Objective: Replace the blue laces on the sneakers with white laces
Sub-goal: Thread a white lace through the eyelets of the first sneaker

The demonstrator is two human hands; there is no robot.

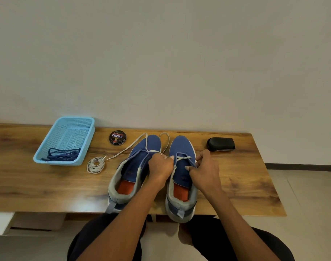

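Two blue sneakers stand side by side on the wooden table (38, 181), toes away from me. The right sneaker (181, 178) has a white lace (134, 146) through its front eyelets, with the loose ends trailing over the left sneaker (134, 172) and the table. My left hand (160, 166) pinches this lace between the two shoes. My right hand (204, 168) grips the right sneaker's eyelet edge. A second white lace (95, 164) lies coiled to the left of the shoes. The blue laces (62, 155) lie in the light blue basket (47, 146).
A round Cherry shoe polish tin (117, 138) sits behind the left sneaker. A black shoe brush (221, 144) lies at the back right. The table ends against the wall behind and just past the sneaker heels in front.
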